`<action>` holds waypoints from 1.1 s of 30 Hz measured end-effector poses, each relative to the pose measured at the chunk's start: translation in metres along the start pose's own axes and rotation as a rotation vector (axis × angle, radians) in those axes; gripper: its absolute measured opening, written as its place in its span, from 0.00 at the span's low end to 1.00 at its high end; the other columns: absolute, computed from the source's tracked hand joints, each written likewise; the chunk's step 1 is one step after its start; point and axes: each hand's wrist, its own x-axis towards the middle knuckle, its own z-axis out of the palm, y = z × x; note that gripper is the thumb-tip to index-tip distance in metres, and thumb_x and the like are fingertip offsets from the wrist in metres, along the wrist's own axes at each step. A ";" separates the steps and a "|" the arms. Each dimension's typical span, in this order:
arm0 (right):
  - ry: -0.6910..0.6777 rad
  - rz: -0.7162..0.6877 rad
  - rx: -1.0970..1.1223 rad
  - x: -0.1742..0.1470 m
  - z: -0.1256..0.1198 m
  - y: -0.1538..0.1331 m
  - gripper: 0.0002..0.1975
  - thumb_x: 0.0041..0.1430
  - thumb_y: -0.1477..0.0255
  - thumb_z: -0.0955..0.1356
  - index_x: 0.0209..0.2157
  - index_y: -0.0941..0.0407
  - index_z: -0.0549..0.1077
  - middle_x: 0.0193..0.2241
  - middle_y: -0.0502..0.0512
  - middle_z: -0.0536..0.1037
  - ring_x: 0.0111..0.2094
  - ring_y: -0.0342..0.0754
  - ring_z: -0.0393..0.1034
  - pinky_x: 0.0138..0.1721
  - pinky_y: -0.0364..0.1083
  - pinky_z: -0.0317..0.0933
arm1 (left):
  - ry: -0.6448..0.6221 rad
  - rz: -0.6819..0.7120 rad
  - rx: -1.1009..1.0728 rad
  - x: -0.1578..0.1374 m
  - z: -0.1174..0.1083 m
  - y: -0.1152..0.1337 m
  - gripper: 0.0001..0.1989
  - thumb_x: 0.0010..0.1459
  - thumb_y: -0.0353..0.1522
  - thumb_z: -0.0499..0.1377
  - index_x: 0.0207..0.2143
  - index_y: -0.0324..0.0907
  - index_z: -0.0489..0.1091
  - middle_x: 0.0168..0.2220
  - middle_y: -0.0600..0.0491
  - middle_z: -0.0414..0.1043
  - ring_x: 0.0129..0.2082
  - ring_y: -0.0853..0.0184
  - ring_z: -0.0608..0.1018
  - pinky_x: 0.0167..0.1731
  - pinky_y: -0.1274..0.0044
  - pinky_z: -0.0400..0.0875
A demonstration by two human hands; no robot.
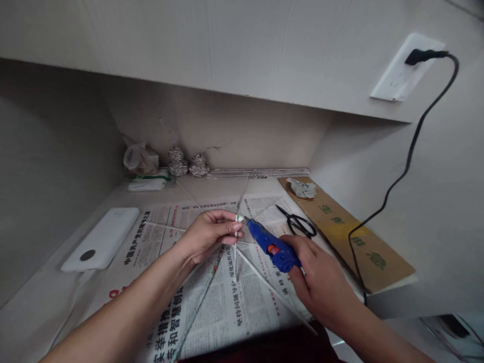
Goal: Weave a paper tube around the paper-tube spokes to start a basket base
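Note:
Several thin rolled paper sticks [274,290] spread out like spokes from a centre near my fingers. My left hand [217,229] pinches them at that centre, thumb on top, where a small white and green bit shows. A blue hot glue gun [270,244] with an orange part on its side is gripped in my right hand [312,267]. Its nozzle points left and is right beside the pinched spot; whether it touches I cannot tell. Black-handled scissors [297,220] lie just beyond the glue gun. Printed newspaper [212,322] is spread beneath everything.
A white power bank [104,237] with a cable lies at left. Two woven paper cones [177,161], a plastic bag [140,159] and a bundle of paper sticks [257,173] line the back. At right are flattened cardboard [344,237], crumpled paper [302,189] and a hanging black cord [406,166].

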 end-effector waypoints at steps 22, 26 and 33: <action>0.182 0.542 -0.498 -0.068 -0.044 0.173 0.19 0.64 0.66 0.57 0.51 0.61 0.68 0.39 0.65 0.77 0.40 0.58 0.70 0.41 0.53 0.61 | 0.059 0.040 0.055 -0.001 0.000 0.001 0.15 0.36 0.27 0.73 0.28 0.37 0.73 0.24 0.53 0.73 0.25 0.69 0.78 0.21 0.84 0.73; 0.073 0.496 -0.644 -0.097 -0.070 0.199 0.20 0.62 0.69 0.59 0.53 0.61 0.67 0.40 0.65 0.76 0.40 0.58 0.69 0.41 0.52 0.61 | 0.057 0.034 0.073 0.001 -0.003 -0.001 0.15 0.36 0.27 0.73 0.28 0.38 0.73 0.24 0.54 0.73 0.22 0.73 0.75 0.20 0.84 0.71; 0.063 0.517 -0.548 -0.076 -0.047 0.211 0.20 0.64 0.69 0.60 0.54 0.62 0.66 0.44 0.66 0.75 0.44 0.57 0.69 0.45 0.51 0.61 | 0.054 0.036 0.089 0.001 0.000 -0.003 0.15 0.35 0.28 0.74 0.27 0.38 0.73 0.23 0.56 0.70 0.21 0.75 0.72 0.20 0.85 0.70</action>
